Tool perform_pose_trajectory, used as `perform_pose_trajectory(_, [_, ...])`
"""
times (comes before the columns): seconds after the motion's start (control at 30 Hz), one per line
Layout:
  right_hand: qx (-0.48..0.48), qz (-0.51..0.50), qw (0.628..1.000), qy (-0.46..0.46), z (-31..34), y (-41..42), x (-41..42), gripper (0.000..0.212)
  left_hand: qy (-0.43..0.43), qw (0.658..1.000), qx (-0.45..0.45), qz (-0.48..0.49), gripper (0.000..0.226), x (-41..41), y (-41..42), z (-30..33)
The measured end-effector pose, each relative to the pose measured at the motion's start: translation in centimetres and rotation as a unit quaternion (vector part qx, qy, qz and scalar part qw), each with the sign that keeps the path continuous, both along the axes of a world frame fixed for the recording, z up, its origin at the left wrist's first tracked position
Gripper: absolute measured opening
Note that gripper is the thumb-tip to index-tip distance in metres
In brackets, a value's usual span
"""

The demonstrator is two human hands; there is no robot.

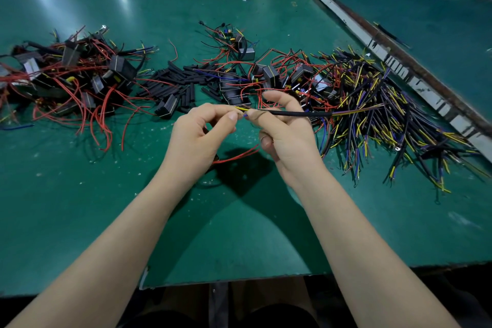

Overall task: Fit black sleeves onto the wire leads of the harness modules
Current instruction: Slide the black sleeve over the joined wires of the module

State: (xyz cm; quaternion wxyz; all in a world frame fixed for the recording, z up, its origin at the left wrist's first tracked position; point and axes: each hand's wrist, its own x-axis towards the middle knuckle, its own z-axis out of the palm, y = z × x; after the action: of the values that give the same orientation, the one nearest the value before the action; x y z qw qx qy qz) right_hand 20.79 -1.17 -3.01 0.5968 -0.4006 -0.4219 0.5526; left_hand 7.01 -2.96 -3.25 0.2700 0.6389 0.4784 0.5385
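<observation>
Both hands are up over the middle of the green bench (80, 208), a bit toward the near edge. The left hand (198, 136) has its thumb and forefinger pinched on the yellow and blue wire leads (243, 110), right at the tips. The right hand (286, 130) pinches the black sleeve (300, 114) at its left end, so the leads and the sleeve mouth meet between the two hands. The sleeve runs off to the right, roughly level, with yellow and purple wires (356, 110) coming out its far end. A red wire (237, 156) droops under the hands, just above the bench; can't tell what it's attached to.

Toward the far left edge there's a heap of black harness modules (80, 74) tangled in red wire. In the middle, behind the hands, a loose pile of short black sleeves (175, 80). Just right of that, more modules (271, 74) with red leads. Over toward the right edge sits a big spread of sleeved wire bundles (386, 114), yellow, blue and black. A worn rail (399, 66) runs diagonally along the right edge, next to a second green table (426, 21)
</observation>
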Motion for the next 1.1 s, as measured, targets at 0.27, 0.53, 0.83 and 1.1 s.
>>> perform_pose_trajectory(0.27, [-0.061,-0.006,0.998,0.03,0.2,0.8,1.1,0.026,0.196,0.98,-0.024,-0.033,0.016,-2.1,0.5,-0.4])
perform_pose_trajectory(0.53, [-0.034,0.006,0.999,0.003,0.0,0.8,1.0,0.033,0.252,0.966,0.056,-0.027,0.027,-2.2,0.9,-0.4])
perform_pose_trajectory(0.83, [0.064,-0.034,0.994,-0.08,0.2,0.4,1.1,0.04,0.211,0.972,0.099,0.012,0.027,-1.6,0.6,-0.3])
perform_pose_trajectory(1.1, [0.099,-0.022,0.992,-0.072,0.1,0.2,1.2,0.038,0.209,0.972,0.109,0.021,0.023,-1.4,0.5,-0.3])
